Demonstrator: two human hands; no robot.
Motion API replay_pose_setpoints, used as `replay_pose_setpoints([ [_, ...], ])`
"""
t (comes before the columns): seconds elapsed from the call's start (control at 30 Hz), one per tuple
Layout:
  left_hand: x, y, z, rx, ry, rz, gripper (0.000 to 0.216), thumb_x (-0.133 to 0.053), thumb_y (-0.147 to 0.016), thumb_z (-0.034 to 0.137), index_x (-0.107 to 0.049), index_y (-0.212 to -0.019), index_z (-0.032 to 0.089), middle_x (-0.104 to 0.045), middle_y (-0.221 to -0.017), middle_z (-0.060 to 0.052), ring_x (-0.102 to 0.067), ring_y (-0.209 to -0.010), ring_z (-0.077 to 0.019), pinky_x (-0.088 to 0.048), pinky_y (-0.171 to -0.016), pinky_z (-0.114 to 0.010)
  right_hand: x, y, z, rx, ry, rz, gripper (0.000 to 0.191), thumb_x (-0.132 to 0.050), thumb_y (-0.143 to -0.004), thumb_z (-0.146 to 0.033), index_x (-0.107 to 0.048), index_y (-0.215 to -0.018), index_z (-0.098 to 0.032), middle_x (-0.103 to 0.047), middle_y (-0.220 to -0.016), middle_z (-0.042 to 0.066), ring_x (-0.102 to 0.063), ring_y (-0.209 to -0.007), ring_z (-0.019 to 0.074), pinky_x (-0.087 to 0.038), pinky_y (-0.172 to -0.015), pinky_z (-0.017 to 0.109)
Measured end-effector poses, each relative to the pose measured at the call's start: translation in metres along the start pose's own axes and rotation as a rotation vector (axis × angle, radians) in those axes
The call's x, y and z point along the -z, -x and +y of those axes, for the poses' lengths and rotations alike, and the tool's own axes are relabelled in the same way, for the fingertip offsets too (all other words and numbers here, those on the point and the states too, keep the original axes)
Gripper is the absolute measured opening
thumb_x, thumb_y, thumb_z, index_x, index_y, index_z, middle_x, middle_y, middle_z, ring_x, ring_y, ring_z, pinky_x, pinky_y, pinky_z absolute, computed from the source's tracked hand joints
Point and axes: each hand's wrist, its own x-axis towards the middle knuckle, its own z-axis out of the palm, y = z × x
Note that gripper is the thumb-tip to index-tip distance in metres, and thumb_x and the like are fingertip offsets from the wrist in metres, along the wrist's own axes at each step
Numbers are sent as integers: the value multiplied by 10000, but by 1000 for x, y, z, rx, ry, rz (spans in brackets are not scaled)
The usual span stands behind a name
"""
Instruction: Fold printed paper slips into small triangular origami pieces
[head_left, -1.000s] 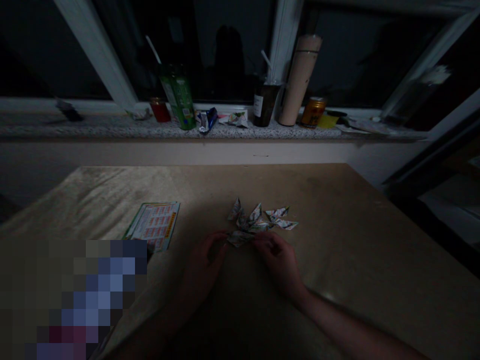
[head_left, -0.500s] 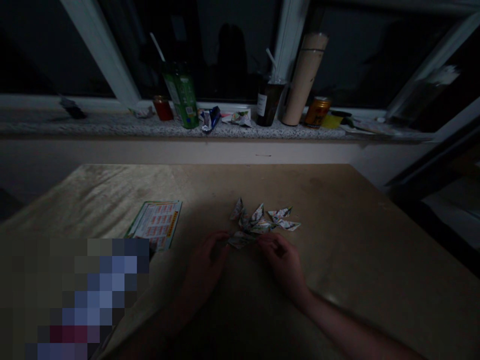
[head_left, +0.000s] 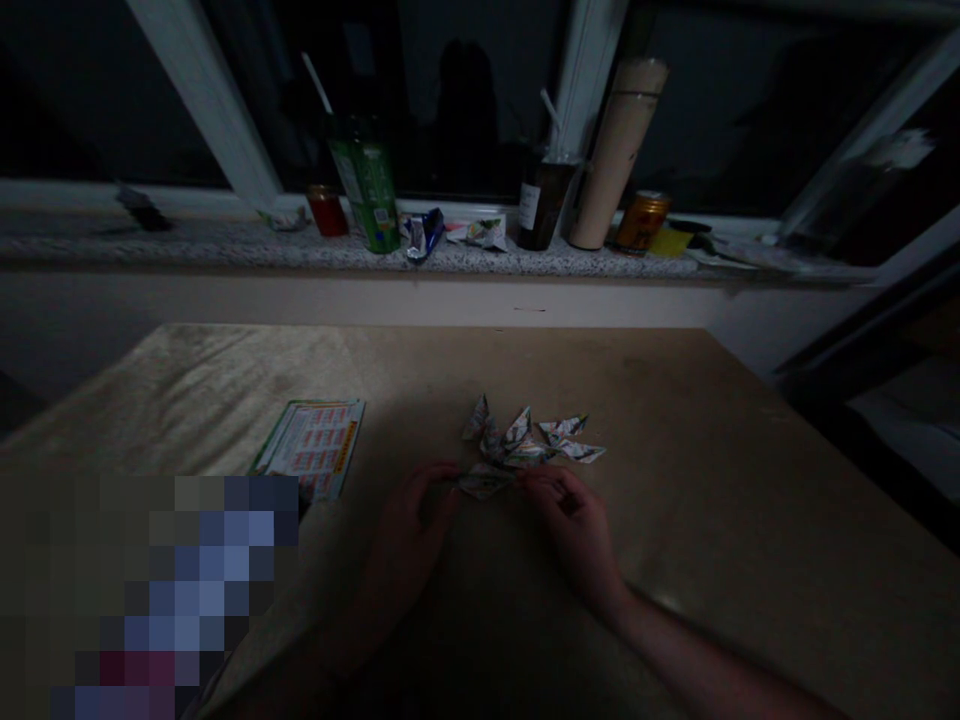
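Note:
The scene is dim. A small folded piece of printed paper point(head_left: 484, 481) lies on the tan table point(head_left: 712, 480) between my hands. My left hand point(head_left: 409, 540) pinches its left end and my right hand point(head_left: 574, 525) pinches its right end, fingers curled. Just beyond it sits a little cluster of several similar folded paper pieces point(head_left: 529, 438), apart from my fingers.
A printed leaflet point(head_left: 313, 457) lies flat to the left. A blurred patch covers the lower left corner. The stone window sill point(head_left: 187, 250) behind the table carries a green bottle point(head_left: 367, 185), a red jar point(head_left: 327, 210), a dark cup point(head_left: 541, 200), a tall beige cup point(head_left: 611, 160), a gold can point(head_left: 643, 220) and wrappers.
Both hands stay on the folded paper with only slight finger shifts. The view has tilted a little, so everything sits slightly to the right.

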Motion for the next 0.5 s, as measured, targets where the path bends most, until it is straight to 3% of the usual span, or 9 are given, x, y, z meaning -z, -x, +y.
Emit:
replay_pose_setpoints([
  [0.2, 4, 3, 5, 108, 3, 76, 165, -477, -834, 355, -564, -876, 221, -626, -868, -12, -592, -828, -216, -463, -756, -323, 0, 1, -3, 1, 41, 9, 156, -638, -756, -338, -649, -798, -188, -698, -812, 61, -660, -763, 204, -516, -689, 305],
  [0.3, 5, 4, 8, 138, 37, 41, 214, -458, -843, 400, -556, -796, 215, -610, -752, 4, -584, -724, -204, -463, -652, -290, 0, 1, -3, 7, 43, 1, 154, -638, -753, -340, -653, -797, -193, -700, -812, 62, -661, -766, 205, -515, -687, 307],
  [0.5, 5, 3, 7, 127, 51, -44, 238, -449, -858, 402, -593, -815, 217, -645, -780, -3, -600, -742, -208, -462, -670, -293, 0, 1, -3, 8, 61, -4, 171, -632, -758, -359, -654, -801, -195, -704, -813, 56, -663, -764, 204, -514, -674, 298],
])
